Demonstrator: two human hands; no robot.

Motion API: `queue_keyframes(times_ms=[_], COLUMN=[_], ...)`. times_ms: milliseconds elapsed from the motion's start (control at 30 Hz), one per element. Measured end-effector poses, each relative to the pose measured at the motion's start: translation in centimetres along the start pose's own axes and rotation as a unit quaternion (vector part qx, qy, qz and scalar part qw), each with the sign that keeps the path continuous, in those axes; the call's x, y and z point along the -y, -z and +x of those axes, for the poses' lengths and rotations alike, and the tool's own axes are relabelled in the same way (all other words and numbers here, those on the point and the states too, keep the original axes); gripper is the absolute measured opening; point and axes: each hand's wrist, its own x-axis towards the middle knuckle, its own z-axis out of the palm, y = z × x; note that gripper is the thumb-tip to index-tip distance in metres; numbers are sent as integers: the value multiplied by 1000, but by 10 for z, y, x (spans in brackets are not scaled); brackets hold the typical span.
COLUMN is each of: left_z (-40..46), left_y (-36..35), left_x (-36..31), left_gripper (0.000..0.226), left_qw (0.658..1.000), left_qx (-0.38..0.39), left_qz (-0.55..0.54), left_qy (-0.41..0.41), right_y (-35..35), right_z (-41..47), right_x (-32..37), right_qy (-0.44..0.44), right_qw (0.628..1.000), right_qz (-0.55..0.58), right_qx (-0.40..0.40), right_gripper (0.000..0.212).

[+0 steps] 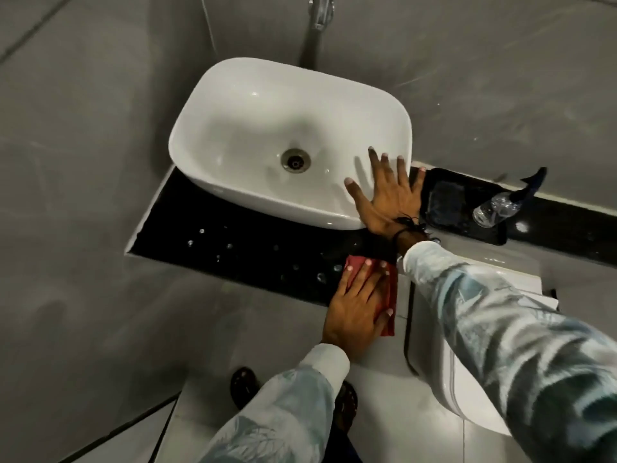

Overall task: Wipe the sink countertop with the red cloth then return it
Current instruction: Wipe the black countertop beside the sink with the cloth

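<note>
The red cloth lies at the front right edge of the black countertop, partly hanging over the edge. My left hand presses flat on top of it with fingers spread, covering most of it. My right hand rests open and spread on the right rim of the white sink basin, holding nothing. Several water drops sit on the countertop to the left of the cloth.
A black tray with a clear plastic bottle lying on it sits right of the basin. A chrome tap juts from the grey wall above. A white fixture stands lower right, and my shoes are on the floor.
</note>
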Motion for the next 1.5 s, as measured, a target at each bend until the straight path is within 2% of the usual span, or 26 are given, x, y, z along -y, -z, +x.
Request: queue_keyframes(times_ms=[133,267,367,467,567,633,700,800,867,967,1133,1200,1333,1433,1500], left_z=[-17,-35,-52,-80,-101,-100,-93,-81,-81,-92,-109,-108,-91,-76,-72], left_y=[17,37,67,93,93,84,78,86,93,102,85,74,51,37,34], left_x=[43,116,194,262,261,234,218,238,267,305,285,256,182,136,127], left_gripper=[71,73,75,74,75,76,76,79,80,80,75,75,73,72,70], left_qw=[1000,996,985,962,935,946,970,984,977,945,931,943,983,992,995], left_qx=[-20,-24,-60,-75,-96,-89,-72,-44,-61,-106,-139,-132,-68,-53,-42], left_qz=[6,17,58,74,63,46,24,41,54,59,41,21,-20,-57,-51], left_qy=[21,81,149,251,336,308,229,169,196,304,335,304,168,95,78], right_y=[2,-2,-11,-18,-20,-20,-20,-21,-22,-22,-17,-16,-15,-17,-17], right_z=[-3,5,8,9,8,8,7,8,9,7,5,3,3,3,5], right_x=[11,45,76,85,87,88,87,84,84,85,91,92,95,93,91], right_qy=[-15,-18,-28,-34,-50,-61,-72,-80,-84,-82,-79,-77,-75,-73,-71], right_qw=[1000,1000,997,998,998,998,997,997,996,997,997,997,997,997,997], right_qz=[-18,15,61,45,15,8,17,15,15,10,5,-4,-4,10,20], right_qx=[12,14,27,35,34,33,26,11,4,0,11,12,4,2,0], right_gripper=[89,94,96,99,99,99,98,98,97,96,96,96,95,96,95])
